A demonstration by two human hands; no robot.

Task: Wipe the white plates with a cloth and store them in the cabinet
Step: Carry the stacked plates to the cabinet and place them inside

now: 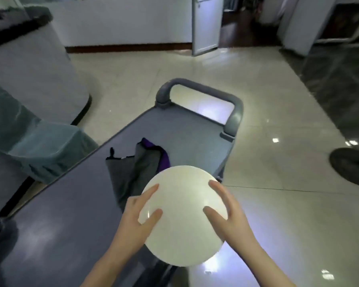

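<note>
Plate (182, 204), white, glossy, is gripped at opposite rims by left hand (136, 223) and right hand (232, 221); cloth (133, 168) is seen just beyond.

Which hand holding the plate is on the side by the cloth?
The left hand: it grips the white plate on the edge beside the grey cloth; the right hand grips the opposite edge, away from it.
</note>
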